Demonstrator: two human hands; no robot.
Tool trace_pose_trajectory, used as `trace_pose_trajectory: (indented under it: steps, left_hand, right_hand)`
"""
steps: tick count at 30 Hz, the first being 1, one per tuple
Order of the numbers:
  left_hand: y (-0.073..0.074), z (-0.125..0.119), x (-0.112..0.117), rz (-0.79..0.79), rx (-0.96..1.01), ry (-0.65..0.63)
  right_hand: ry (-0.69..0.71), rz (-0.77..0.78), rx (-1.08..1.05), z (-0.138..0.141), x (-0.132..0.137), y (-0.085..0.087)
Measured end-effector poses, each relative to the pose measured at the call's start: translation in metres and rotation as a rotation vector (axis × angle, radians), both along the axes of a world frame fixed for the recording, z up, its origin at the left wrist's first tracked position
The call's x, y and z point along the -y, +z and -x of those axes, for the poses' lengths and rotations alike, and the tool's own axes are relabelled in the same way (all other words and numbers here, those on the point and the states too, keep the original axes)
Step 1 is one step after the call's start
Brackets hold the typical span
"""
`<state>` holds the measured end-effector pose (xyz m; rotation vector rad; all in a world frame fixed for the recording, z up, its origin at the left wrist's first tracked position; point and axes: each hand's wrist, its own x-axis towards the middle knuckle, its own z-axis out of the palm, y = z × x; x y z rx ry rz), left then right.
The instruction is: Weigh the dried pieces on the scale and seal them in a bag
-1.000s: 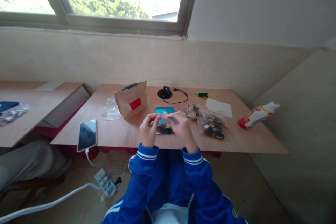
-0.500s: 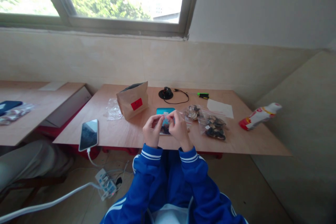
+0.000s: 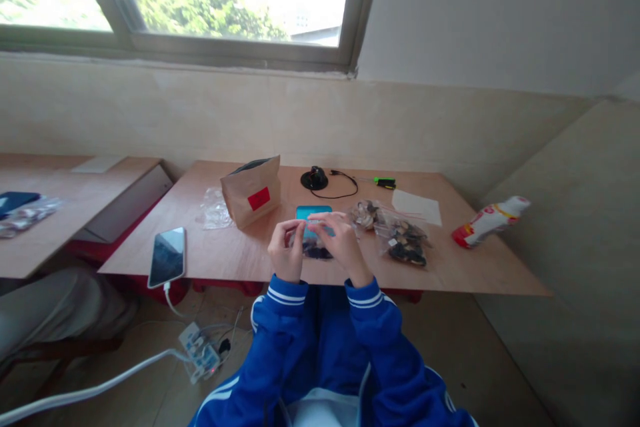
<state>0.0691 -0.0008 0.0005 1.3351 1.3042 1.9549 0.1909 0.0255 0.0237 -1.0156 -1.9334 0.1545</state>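
Over the table's front part, my left hand [image 3: 287, 250] is closed, thumb and fingers pinching the top edge of a small clear plastic bag [image 3: 316, 250] with dark pieces in it. My right hand [image 3: 343, 240] meets it at the same edge, its thumb and bent fingers closed on the plastic near the left thumb. The fingers partly cover the bag's top. Behind the hands lies a flat teal object [image 3: 313, 210], partly hidden. Just right of my right hand are a clear bag of pale dried pieces [image 3: 366, 213] and a clear bag of dark dried pieces [image 3: 407, 243].
A brown paper pouch [image 3: 254, 195] with a red label stands left, beside crumpled clear plastic [image 3: 216, 209]. Behind are a black round-based device [image 3: 315, 178] with a cable and a screwdriver [image 3: 385, 182]. White paper [image 3: 417, 207], a bottle [image 3: 490, 222] and a charging phone [image 3: 168, 257] lie about.
My right hand's fingers have stretched out and shifted left along the bag's top edge, toward my left thumb. My left hand stays nearly in place. The view has moved slightly.
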Motion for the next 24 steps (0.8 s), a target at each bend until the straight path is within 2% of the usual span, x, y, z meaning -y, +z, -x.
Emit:
trace_pose_trajectory:
  steps: [6,12,14,18,21,24]
  left_hand:
    - [-0.002,0.010,-0.002,0.000,0.041,0.007]
    - [0.001,0.017,-0.001,0.018,0.070,-0.189]
    - [0.004,0.020,-0.001,0.023,0.052,-0.215]
    - [0.007,0.026,0.000,0.009,-0.008,-0.180]
    - [0.008,0.029,0.000,0.032,0.039,-0.151]
    - [0.009,0.033,0.000,0.072,0.085,-0.118]
  right_hand:
    - [-0.026,-0.031,0.050,-0.001,0.000,0.003]
    - [-0.050,-0.088,0.094,0.005,0.004,0.008]
    - [-0.025,-0.097,0.108,0.004,0.005,0.010]
    - [0.043,-0.026,0.113,-0.003,0.009,0.015]
    - [0.053,0.053,0.094,-0.012,0.011,0.016]
    - [0.030,0.053,0.076,-0.017,0.013,0.015]
